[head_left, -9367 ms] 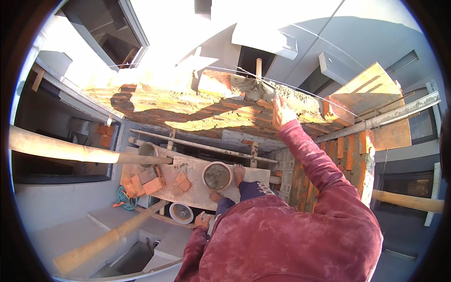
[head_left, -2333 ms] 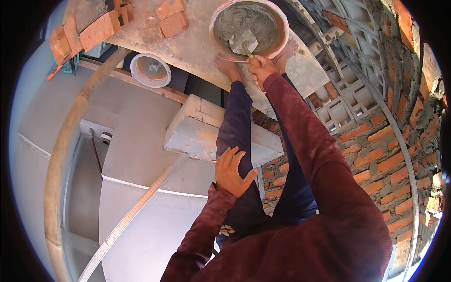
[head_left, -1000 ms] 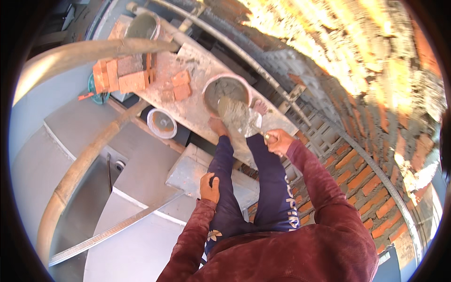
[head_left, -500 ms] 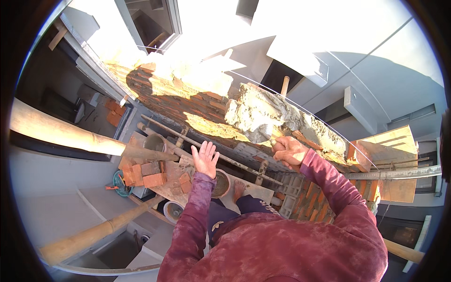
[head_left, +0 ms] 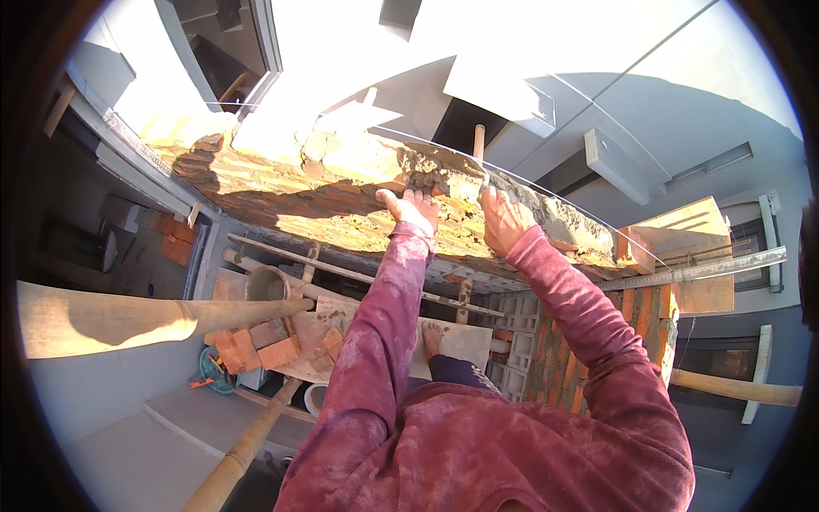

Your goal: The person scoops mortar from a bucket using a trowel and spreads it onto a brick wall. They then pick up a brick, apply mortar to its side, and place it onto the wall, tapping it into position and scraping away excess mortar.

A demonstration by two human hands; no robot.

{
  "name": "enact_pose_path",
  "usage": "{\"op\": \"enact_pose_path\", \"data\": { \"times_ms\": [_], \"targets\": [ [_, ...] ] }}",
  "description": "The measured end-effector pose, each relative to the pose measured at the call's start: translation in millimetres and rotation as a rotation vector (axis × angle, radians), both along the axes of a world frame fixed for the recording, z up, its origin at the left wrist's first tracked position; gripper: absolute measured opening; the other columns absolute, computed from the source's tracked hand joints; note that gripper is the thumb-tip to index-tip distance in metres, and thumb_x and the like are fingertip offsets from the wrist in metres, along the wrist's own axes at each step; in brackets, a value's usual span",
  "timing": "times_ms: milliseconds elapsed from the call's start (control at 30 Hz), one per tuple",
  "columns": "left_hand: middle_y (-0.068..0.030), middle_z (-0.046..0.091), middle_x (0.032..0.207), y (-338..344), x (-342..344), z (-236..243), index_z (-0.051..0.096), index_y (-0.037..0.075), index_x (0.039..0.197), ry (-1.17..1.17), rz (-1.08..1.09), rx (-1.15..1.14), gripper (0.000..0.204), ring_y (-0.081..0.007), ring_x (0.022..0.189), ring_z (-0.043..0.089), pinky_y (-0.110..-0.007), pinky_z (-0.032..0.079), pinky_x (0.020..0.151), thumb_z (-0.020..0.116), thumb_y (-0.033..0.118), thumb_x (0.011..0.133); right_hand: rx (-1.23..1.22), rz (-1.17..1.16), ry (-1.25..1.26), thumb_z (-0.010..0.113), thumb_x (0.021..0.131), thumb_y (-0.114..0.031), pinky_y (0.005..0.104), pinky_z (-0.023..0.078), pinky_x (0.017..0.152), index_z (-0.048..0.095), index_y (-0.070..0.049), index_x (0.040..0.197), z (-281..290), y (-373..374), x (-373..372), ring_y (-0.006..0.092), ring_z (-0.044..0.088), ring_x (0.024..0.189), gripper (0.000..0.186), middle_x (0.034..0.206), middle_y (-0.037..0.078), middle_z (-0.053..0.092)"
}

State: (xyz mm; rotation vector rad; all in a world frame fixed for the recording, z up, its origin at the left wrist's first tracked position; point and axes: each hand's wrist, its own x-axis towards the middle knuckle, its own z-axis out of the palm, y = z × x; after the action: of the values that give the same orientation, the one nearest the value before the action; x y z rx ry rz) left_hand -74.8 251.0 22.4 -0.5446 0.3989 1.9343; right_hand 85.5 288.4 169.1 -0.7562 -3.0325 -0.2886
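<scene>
Trowel [head_left: 485, 178] in right hand [head_left: 509, 222]; pale lettering [head_left: 486, 377] marks the dark trousers [head_left: 454, 371].

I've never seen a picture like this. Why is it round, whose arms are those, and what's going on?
There is no machine arm here: these are a person's own bare hands, in maroon sleeves. A wide fisheye camera on the person's head looks down, so edges bend and corners go dark.

The right hand seems to grip a trowel, its blade hard to make out against the mortar. The left hand is open, holding nothing visible, fingers at the top edge of the brick wall.

Below, a bare foot stands on a board platform, with loose bricks and a bucket to the left.
</scene>
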Motion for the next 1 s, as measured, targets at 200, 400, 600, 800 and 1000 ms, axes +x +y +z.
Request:
{"op": "enact_pose_path", "data": {
  "times_ms": [200,400,600,800,1000],
  "targets": [
    [-0.0095,-0.002,0.162,-2,-13,0,-0.002,0.01,0.154,0.04,-0.073,0.061,0.12,-0.026,0.15,-0.001,-0.048,-0.002,0.119,0.026,0.093,0.073,-0.123,0.293,0.045,0.056,0.087,-0.028,0.04,0.052,0.064,0.057,0.002,0.097,28,15,23,0.0318,0.062,0.077,0.032,0.09,0.019,0.059],
    [-0.0101,0.001,0.162,-17,-21,14,-0.001,0.007,0.154,0.078,-0.138,0.083,0.109,-0.0264,0.15,0.001,-0.046,0.0,0.119,0.019,0.086,0.081,-0.828,-0.351,0.059,0.044,0.096,-0.022,0.0393,0.051,0.065,0.06,0.002,0.092,51,-32,-5,0.0321,0.062,0.071,0.03,0.081,0.017,0.056],
    [-0.0108,-0.001,0.162,-23,-24,16,-0.002,0.007,0.154,0.033,-0.144,0.15,0.109,-0.0256,0.15,0.001,-0.047,0.002,0.119,0.019,0.086,0.081,-0.309,0.021,-0.245,0.047,0.093,-0.018,0.0431,0.052,0.067,0.063,0.002,0.095,23,-12,-22,0.0355,0.064,0.075,0.026,0.086,0.021,0.057],
    [-0.0106,0.005,0.162,-24,-26,2,0.001,0.008,0.154,0.065,-0.23,0.15,0.112,-0.0276,0.149,0.004,-0.047,0.001,0.118,0.018,0.088,0.078,-0.774,-0.264,-0.114,0.052,0.087,-0.005,0.0436,0.049,0.08,0.056,0.004,0.113,76,-47,-44,0.0381,0.058,0.094,0.028,0.1,0.022,0.052],
    [-0.0087,0.005,0.162,-25,-25,0,0.0,0.009,0.155,0.104,-0.259,0.233,0.116,-0.0266,0.149,0.002,-0.048,-0.006,0.117,0.018,0.091,0.075,-1.003,-0.424,0.052,0.042,0.097,-0.028,0.0337,0.046,0.044,0.049,0.0,0.093,35,-44,-21,0.0209,0.054,0.051,0.029,0.068,0.01,0.05]
  ]
}}
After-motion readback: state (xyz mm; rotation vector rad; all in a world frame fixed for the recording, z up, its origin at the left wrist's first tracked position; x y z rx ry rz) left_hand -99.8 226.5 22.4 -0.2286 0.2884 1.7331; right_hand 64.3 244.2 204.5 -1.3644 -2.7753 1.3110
